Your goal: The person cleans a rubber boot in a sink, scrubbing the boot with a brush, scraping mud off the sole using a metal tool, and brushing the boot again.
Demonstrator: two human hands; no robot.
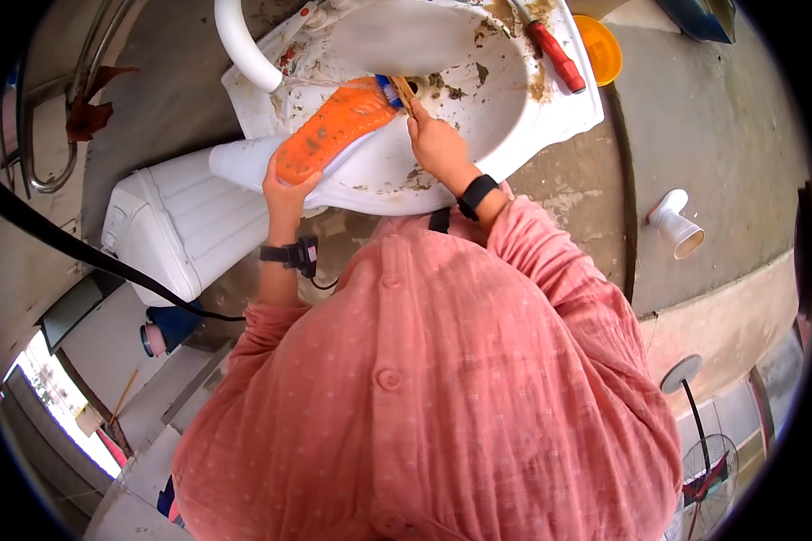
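Observation:
A shoe with a muddy orange sole is held sole-up over the white washbasin. My left hand is closed around its heel end. In my right hand is a brush with a wooden handle, gripped with the fingers closed. The blue bristles touch the toe end of the sole. Mud and dark bits of debris are spread over the basin's inside. A blurred patch hides part of the basin's far side.
A thick white curved pipe reaches over the basin's left side. On the right rim lies a red-handled tool, beside an orange-yellow bowl. A white ribbed pedestal is at left. A white pipe elbow stands out at right.

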